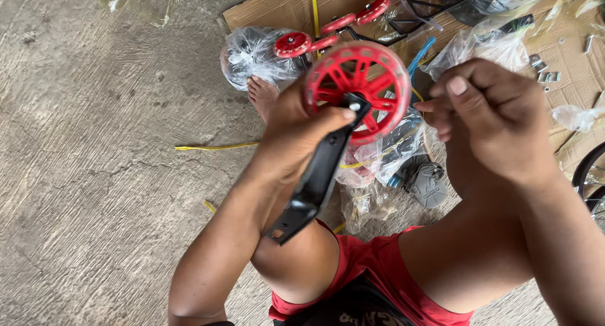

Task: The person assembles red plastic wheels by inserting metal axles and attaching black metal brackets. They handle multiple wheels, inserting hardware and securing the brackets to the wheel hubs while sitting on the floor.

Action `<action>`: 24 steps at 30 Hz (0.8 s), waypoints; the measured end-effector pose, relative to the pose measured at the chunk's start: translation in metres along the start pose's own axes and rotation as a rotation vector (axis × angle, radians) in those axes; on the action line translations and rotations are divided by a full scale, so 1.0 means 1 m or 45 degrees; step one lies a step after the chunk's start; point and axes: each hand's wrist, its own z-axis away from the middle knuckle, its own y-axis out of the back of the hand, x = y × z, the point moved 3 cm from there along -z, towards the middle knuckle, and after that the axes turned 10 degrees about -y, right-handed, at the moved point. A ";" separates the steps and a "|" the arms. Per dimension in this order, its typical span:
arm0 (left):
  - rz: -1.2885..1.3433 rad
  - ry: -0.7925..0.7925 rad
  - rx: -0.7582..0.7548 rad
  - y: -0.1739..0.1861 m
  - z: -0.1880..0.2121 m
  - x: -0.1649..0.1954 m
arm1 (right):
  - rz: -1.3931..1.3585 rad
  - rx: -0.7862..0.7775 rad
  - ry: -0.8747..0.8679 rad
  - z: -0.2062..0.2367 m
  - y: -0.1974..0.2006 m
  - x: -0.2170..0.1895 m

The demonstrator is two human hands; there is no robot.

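Note:
My left hand grips a red spoked training wheel fixed to a black metal bracket; my thumb presses near the axle bolt. The bracket hangs down past my left knee. My right hand is at the wheel's right rim, fingers pinched together; whether they hold a small part is hidden. I sit on the floor in red shorts, with my bare foot beyond the wheel.
A sheet of cardboard lies ahead with more red wheels, black metal parts, clear plastic bags and loose bolts. A grey pedal lies by my leg. A bicycle tyre shows at the right edge. Yellow straps cross the concrete floor.

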 end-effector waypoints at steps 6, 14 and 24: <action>-0.304 -0.063 -0.196 -0.013 -0.006 0.005 | 0.204 0.091 0.252 0.018 -0.010 -0.012; -0.410 -0.097 -0.140 -0.013 -0.007 -0.016 | 0.627 0.252 0.401 0.034 -0.020 -0.028; -0.323 -0.125 -0.139 -0.027 -0.007 -0.025 | 1.028 0.292 0.656 0.030 -0.031 -0.026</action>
